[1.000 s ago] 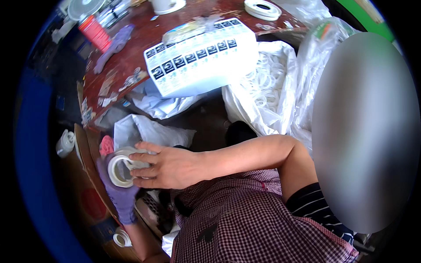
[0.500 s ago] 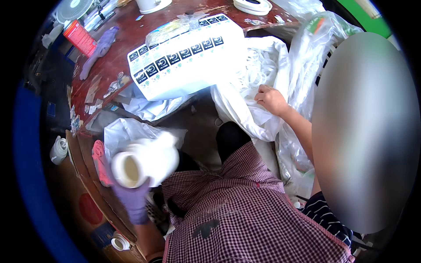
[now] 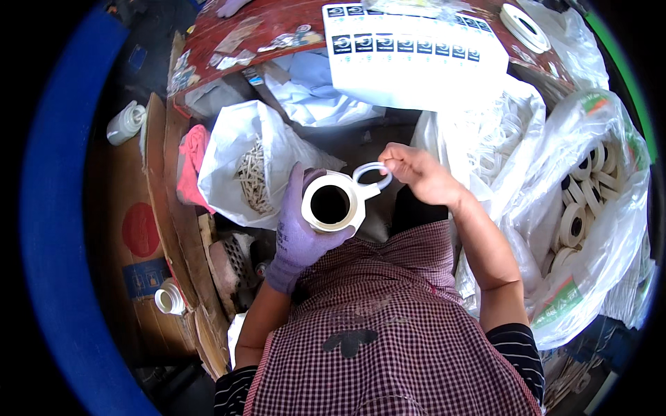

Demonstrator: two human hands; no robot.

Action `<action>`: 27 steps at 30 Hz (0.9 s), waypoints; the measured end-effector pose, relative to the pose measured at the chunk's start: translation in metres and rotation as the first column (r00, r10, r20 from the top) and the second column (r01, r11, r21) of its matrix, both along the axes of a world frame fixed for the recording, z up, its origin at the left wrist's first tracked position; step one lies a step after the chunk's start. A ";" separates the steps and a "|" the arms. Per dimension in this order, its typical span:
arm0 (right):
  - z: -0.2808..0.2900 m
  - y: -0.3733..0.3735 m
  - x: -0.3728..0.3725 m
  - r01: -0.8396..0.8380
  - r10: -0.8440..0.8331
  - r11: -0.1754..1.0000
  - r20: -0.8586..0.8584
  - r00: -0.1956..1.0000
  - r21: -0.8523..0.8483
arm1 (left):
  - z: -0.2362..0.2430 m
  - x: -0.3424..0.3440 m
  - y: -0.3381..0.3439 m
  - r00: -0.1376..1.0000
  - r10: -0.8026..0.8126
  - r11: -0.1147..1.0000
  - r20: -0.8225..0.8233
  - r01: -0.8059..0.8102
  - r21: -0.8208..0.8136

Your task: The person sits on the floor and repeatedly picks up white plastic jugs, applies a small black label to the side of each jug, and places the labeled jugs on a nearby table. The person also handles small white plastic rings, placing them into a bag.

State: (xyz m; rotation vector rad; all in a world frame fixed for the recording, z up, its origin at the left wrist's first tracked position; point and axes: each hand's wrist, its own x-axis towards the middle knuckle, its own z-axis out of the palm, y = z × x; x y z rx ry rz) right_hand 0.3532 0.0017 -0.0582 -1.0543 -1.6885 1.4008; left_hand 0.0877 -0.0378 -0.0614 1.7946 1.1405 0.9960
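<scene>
- The reddish worktop (image 3: 277,21) runs along the far side, carrying a big white sheet of labels (image 3: 416,62) with a row of dark squares along its top edge, and a flat white ring (image 3: 525,19) near its right end.
- A large clear plastic bag (image 3: 596,229) slumps open on the right, filled with many white tape rolls (image 3: 579,208), some stacked on edge; how far down they go I cannot tell.
- A second white plastic bag (image 3: 236,159) sits open to the left of the knees, holding a heap of small pale sticks (image 3: 255,177).
- Just left of that bag lies a pink cloth (image 3: 193,166).
- The left hand (image 3: 300,232), in a purple glove, is wrapped around a thick stack of white tape rolls (image 3: 331,203), held over the lap with its dark core facing up.
- The right hand (image 3: 414,171), bare, pinches a single thin white ring (image 3: 372,175) between thumb and fingers, right at the stack's upper right edge.
- A small white bottle (image 3: 125,123) lies far left.
</scene>
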 end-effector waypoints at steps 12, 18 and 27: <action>-0.016 -0.015 -0.077 0.264 -0.278 0.947 0.057 0.959 0.181 | -0.007 -0.007 0.001 0.994 0.063 0.992 -0.092 -0.052 0.117; -0.025 -0.042 -0.067 0.363 -0.495 0.736 0.088 0.864 0.571 | -0.014 -0.001 -0.001 0.998 0.053 0.993 -0.025 -0.050 0.104; 0.010 -0.050 -0.073 -0.145 -0.197 0.678 0.369 0.908 0.720 | -0.024 0.015 -0.009 0.998 0.049 0.996 0.043 -0.052 0.078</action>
